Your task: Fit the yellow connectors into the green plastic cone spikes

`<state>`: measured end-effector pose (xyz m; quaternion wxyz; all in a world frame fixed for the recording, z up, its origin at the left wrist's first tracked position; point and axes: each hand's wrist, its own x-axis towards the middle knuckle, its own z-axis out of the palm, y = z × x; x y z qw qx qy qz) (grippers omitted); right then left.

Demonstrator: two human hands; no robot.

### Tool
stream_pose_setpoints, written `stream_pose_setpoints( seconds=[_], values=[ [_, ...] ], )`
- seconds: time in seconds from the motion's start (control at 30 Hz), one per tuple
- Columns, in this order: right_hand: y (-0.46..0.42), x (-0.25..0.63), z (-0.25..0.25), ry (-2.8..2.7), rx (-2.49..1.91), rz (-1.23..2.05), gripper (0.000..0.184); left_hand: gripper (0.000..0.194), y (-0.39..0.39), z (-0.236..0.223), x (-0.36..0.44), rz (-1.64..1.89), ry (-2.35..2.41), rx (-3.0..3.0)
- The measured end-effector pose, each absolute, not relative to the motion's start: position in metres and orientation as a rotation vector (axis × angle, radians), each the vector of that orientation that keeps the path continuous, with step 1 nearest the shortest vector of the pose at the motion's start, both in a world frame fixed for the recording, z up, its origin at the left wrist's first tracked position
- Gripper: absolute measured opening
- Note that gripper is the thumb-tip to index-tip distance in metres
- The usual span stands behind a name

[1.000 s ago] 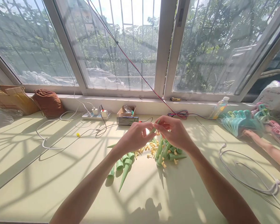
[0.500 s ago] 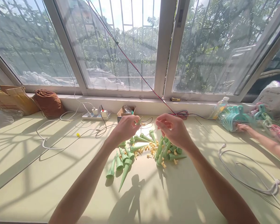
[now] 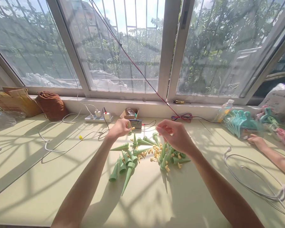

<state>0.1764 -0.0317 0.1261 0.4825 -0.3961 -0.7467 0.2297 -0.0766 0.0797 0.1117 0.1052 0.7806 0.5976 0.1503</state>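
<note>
While the left hand [image 3: 120, 128] pinches a green cone [image 3: 129, 131], the right hand [image 3: 174, 133] hovers.
It is curled, its grip unclear.

The left forearm [image 3: 87, 177], toward half past seven, and the right forearm [image 3: 217, 180], toward four o'clock, are bare and taper smoothly to narrow wrists [image 3: 110, 138]; the left hand [image 3: 120, 128] and right hand [image 3: 173, 134] are bare too.

Nothing can be read: on the pack [image 3: 279, 96], well to the right of the right hand [image 3: 169, 133], faint marks are seen but cannot be made out.
</note>
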Motion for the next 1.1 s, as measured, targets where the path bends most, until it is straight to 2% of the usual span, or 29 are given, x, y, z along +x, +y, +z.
stream_pose_setpoints(
  seconds=[0.4, 1.1],
  values=[
    [-0.033, 0.176, 0.127, -1.884, -1.014, 0.539, 0.018, 0.011, 0.104, 0.086, -0.079, 0.073, 1.812, 2.158],
    [-0.033, 0.176, 0.126, -1.943, -1.018, 0.539, 0.023, 0.008, 0.102, 0.078, -0.078, 0.000, 1.690, 2.088]
  ],
)
